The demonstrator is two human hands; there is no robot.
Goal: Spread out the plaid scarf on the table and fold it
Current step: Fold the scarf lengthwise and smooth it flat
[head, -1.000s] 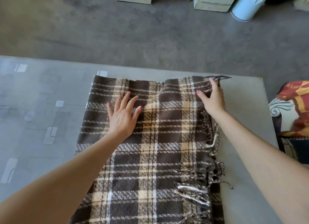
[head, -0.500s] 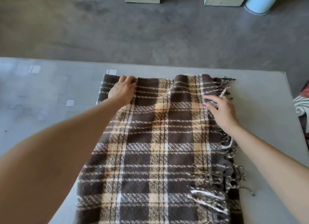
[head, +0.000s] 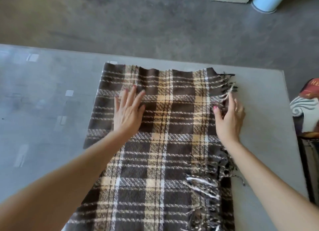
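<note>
scarf (head: 165,135) on table (head: 43,110), under both hands (head: 128,112)

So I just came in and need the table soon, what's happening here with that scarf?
A person is flattening a brown, cream and white plaid wool scarf on the grey table. The left hand lies flat, fingers spread, on the scarf's left half. The right hand is at the right edge, fingers among the tassel fringe near the far corner. The scarf appears already doubled over, with a second fringe lying nearer the person; ripples remain at the far edge.
</note>
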